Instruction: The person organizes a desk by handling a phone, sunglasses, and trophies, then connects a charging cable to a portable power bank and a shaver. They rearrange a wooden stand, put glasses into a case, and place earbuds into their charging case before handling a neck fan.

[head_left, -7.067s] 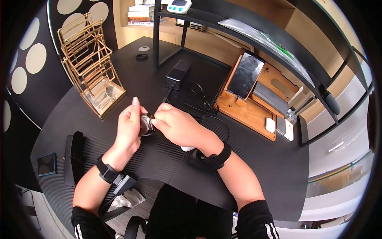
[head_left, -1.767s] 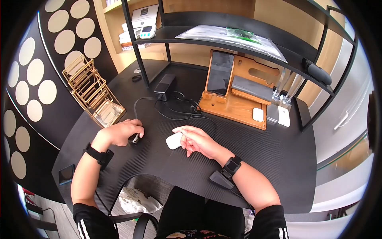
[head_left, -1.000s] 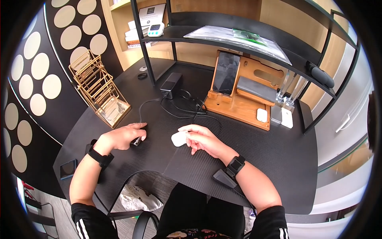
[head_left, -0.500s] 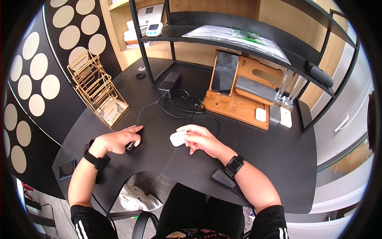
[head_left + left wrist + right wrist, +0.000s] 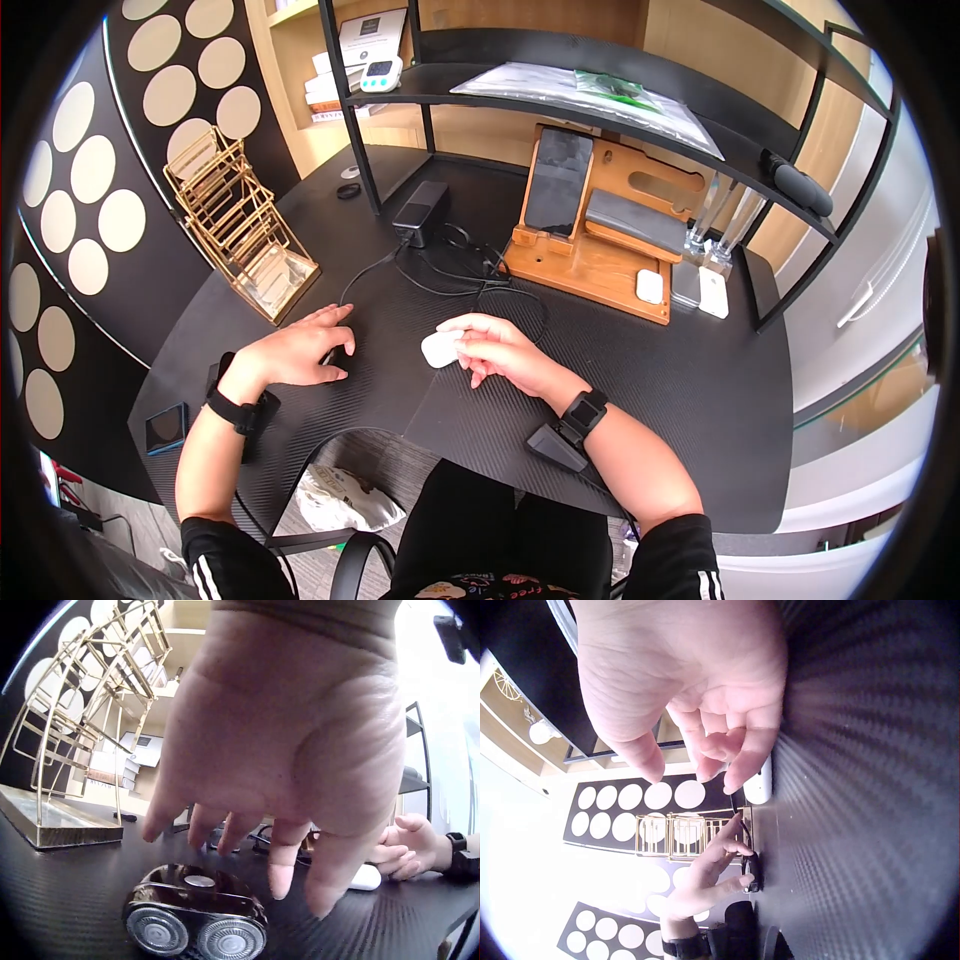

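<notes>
Palm down above the black desk, the left hand (image 5: 295,350) has its fingers spread and thumb apart. Just under its palm lies a glossy dark two-headed shaver (image 5: 195,907), its round metal heads facing the left wrist camera; in the head view the hand hides most of it. The fingers hang beyond the shaver without gripping it. The right hand (image 5: 500,352) rests on its side with loosely bent fingers, thumb apart from them in the right wrist view (image 5: 682,697). A white rounded object (image 5: 440,350) sits on the desk against its fingertips, not visibly gripped.
A gold wire rack (image 5: 240,230) stands at the back left. Behind the hands are a black adapter (image 5: 421,210) with looped cables and a wooden stand (image 5: 570,272) with a phone. A black shelf (image 5: 600,110) spans the back. A small dark device (image 5: 166,429) lies at the left edge.
Earlier both hands held a dark shiny object together; later it was low under the left hand. That hand's thumb and fingers have since spread apart above it. The right hand has hardly moved lately.
</notes>
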Motion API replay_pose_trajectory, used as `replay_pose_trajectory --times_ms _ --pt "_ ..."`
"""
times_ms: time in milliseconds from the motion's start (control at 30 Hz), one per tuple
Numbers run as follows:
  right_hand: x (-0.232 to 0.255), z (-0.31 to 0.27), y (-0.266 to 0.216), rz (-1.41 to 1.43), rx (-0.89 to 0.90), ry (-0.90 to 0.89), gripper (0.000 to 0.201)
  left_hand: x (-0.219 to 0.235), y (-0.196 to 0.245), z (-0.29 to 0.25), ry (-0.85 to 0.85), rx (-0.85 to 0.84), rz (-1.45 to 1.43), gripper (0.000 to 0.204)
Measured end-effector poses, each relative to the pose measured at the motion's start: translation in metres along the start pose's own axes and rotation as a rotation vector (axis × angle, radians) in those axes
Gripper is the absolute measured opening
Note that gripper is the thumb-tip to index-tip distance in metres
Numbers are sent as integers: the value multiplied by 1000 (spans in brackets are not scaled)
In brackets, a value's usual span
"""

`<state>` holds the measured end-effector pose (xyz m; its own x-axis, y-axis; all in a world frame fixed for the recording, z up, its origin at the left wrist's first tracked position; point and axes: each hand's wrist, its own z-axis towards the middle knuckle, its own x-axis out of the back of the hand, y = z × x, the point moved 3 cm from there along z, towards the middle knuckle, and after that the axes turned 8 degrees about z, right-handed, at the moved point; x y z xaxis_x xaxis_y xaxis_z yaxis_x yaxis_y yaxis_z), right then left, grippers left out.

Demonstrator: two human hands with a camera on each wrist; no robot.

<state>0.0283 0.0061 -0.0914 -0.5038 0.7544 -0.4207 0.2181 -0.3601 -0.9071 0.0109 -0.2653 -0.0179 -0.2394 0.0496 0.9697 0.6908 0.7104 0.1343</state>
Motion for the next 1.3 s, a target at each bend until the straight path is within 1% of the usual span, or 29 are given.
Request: replay_pose_trajectory --times_ms 33,100,233,300,533,633,767,867,933,967,1033,1067,1100,1133,1167,1200,1233,1300 --pt "0 0 0 -1 1 3 34 -1 2 1 0 -3 0 31" --pt "-1 0 -1 -4 -7 4 34 -1 8 2 7 31 143 31" --pt "1 0 0 10 -3 1 34 5 25 2 8 65 199 32" --pt "0 0 0 12 -14 2 34 5 28 2 43 76 291 33" --pt "-1 0 -1 8 -10 -1 34 2 40 9 1 70 338 39" --pt "-2 -1 -2 10 -4 -3 34 -1 47 11 -29 109 348 42" --pt "-1 0 -1 15 -12 -1 35 -3 55 14 -34 103 346 42" --pt "0 1 1 13 -6 -10 35 -2 58 16 0 82 350 42" --pt "0 0 0 15 0 -12 35 4 62 20 97 78 322 41" --pt "-1 0 0 15 3 -14 33 5 64 24 95 76 324 41" --pt "-2 0 -1 14 6 -16 31 13 68 36 247 129 236 40" --pt "-2 0 -1 -6 5 -21 26 16 71 44 247 128 236 40" --pt "-1 0 -1 -27 3 -24 21 20 73 55 327 133 131 38" --pt "0 0 0 -31 3 -21 21 24 72 64 408 136 25 37" --pt "2 1 3 -20 0 -23 16 23 67 77 467 104 -27 35" --pt "3 1 4 -9 -2 -23 11 23 65 89 472 97 -30 35" --pt "1 0 3 -5 8 -23 8 24 62 100 475 167 -23 35" --pt "2 1 5 -30 6 -21 9 20 55 119 498 291 -13 33"
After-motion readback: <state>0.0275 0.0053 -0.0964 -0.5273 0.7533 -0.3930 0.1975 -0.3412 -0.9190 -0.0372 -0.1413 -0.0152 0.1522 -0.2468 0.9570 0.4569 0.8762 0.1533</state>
